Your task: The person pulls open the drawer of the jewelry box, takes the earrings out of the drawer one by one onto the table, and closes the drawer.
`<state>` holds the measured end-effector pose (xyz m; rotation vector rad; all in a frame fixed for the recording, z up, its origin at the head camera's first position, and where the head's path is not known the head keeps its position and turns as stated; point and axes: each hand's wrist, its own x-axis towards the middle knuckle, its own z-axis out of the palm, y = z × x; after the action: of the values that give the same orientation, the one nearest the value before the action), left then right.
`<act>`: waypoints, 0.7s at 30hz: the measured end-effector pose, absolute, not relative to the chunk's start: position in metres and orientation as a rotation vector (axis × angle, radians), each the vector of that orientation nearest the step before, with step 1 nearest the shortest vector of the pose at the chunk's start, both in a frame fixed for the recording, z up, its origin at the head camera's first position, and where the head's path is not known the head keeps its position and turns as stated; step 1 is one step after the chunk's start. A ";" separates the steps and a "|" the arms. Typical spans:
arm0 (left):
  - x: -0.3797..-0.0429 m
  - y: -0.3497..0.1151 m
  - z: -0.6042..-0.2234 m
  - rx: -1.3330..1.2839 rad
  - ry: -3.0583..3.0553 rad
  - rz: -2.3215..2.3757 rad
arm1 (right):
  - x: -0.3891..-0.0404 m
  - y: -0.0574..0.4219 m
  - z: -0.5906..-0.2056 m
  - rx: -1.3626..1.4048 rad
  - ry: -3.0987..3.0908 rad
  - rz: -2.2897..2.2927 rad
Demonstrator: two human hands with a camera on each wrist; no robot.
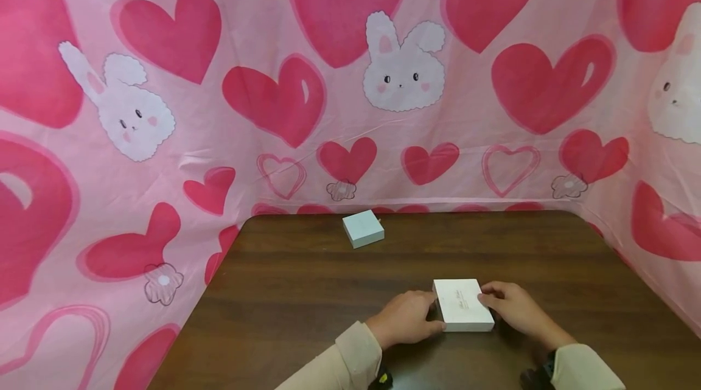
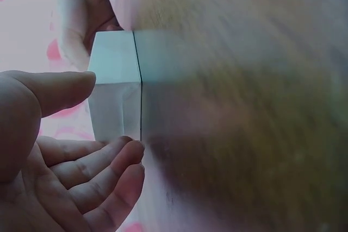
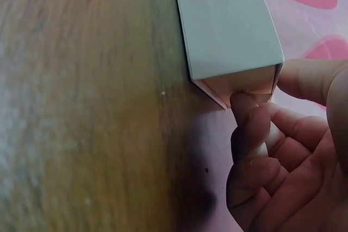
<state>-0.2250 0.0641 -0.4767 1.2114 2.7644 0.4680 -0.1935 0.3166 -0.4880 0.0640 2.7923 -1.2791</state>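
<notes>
A flat white box (image 1: 462,308) with small gold lettering on its lid lies on the brown table between both hands. My left hand (image 1: 405,318) holds its left end, the thumb at the near corner and the other fingers along the left side. From the other end, my right hand (image 1: 517,308) grips the box, thumb over the top edge. In the right wrist view, curled fingers (image 3: 253,129) press against the box's beige, slightly inset end face (image 3: 244,85). The left wrist view shows the left thumb (image 2: 70,88) on the box edge.
A second, pale blue-white box (image 1: 364,229) sits farther back on the table (image 1: 306,268), left of the hands, with a small tab at its right side. Pink cloth (image 1: 339,122) with hearts and rabbits hangs behind the table and at both sides.
</notes>
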 end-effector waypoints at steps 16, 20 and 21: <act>-0.222 0.070 -0.478 1.247 2.771 0.448 | -0.190 0.325 -0.489 0.127 2.769 -1.265; -0.223 0.072 -0.479 1.254 2.773 0.431 | -0.188 0.327 -0.488 0.139 2.758 -1.267; -0.223 0.073 -0.479 1.255 2.772 0.431 | -0.188 0.327 -0.487 0.143 2.753 -1.271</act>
<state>-0.2229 0.0726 -0.4785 1.2554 2.7722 0.4306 -0.1879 0.3272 -0.4874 0.1433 2.7535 -1.2712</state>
